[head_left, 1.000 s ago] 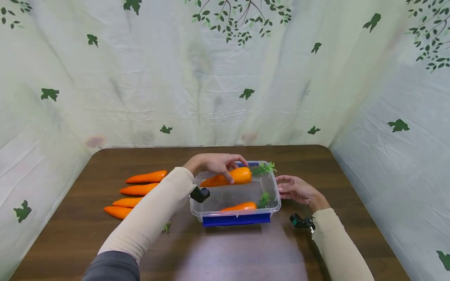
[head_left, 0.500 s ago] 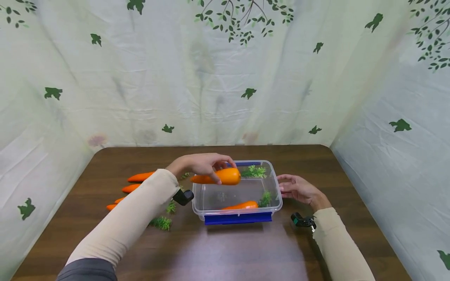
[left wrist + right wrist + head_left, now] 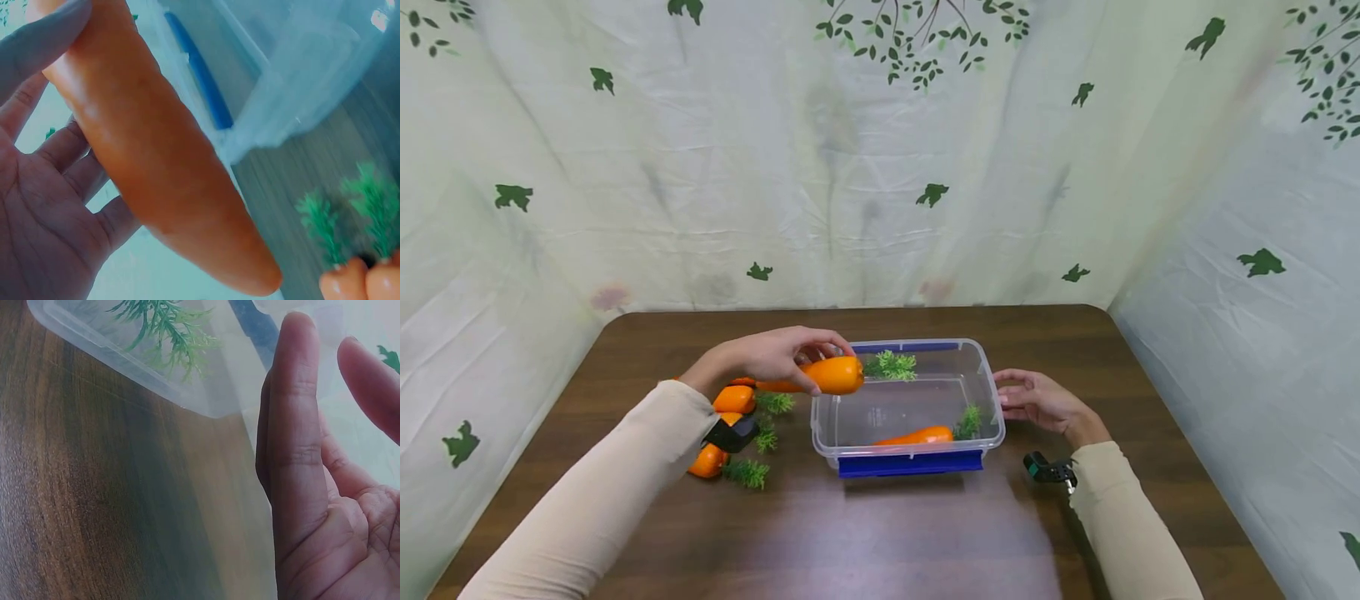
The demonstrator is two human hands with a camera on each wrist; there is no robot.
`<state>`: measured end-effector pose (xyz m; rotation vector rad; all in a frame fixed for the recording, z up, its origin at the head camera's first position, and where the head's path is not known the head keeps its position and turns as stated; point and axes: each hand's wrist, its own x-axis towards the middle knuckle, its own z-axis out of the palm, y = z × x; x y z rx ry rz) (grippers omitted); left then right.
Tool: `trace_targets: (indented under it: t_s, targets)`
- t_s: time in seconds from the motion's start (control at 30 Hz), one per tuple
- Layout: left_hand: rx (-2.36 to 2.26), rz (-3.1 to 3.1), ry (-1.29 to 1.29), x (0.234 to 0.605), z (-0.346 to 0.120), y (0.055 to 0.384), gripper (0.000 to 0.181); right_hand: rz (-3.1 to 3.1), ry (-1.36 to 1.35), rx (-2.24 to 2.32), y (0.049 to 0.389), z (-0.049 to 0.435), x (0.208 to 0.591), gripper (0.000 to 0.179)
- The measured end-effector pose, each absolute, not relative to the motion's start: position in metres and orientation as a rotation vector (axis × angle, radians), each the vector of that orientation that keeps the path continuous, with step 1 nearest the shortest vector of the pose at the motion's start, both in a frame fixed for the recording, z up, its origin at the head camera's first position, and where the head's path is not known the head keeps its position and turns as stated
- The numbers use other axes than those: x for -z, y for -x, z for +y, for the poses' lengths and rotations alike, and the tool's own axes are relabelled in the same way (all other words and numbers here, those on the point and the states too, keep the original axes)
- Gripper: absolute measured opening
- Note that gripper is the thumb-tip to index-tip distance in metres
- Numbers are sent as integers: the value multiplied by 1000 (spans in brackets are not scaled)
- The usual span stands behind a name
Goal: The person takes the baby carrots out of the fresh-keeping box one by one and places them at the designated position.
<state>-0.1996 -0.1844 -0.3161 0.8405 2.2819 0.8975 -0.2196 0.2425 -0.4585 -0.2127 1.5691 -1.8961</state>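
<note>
My left hand [image 3: 778,354] grips an orange carrot [image 3: 841,375] by its thick body, held above the left rim of a clear plastic box [image 3: 880,408]. Green leaves [image 3: 892,365] at the carrot's top end reach over the box. In the left wrist view the carrot [image 3: 156,144] slants across the palm with its narrow end pointing down. A second carrot [image 3: 917,436] with a leafy top lies inside the box along the near wall. At the box's right wall is my right hand [image 3: 1037,400], its fingers extended, fingertips right beside the plastic.
Several more carrots [image 3: 707,461] lie on the brown wooden table [image 3: 895,533] left of the box, partly hidden under my left forearm, with leafy tops [image 3: 747,473] toward the box. A blue latch [image 3: 910,464] hangs on the box's near side. Leaf-patterned cloth [image 3: 850,167] surrounds the table.
My left hand has carried the carrot leftward from over the box's middle to its left rim, and the forearm now covers more of the table carrots. The right hand has stayed by the box.
</note>
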Motion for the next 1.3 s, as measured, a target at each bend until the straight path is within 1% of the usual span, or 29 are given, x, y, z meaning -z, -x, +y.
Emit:
trace_targets:
  t_s: [0.4, 0.53, 0.87, 1.3]
  targets:
    - [-877, 2375, -785, 330, -233, 168, 53, 1598, 245, 1872, 224, 239, 460, 34]
    - [-876, 2390, -744, 338, -247, 158, 51, 1593, 241, 1873, 223, 238, 460, 32]
    - [-963, 2371, -685, 357, -275, 138, 50, 1583, 250, 1882, 222, 239, 462, 31]
    - [-1000, 2508, -659, 383, -323, 103, 55, 1525, 287, 1914, 220, 243, 462, 29]
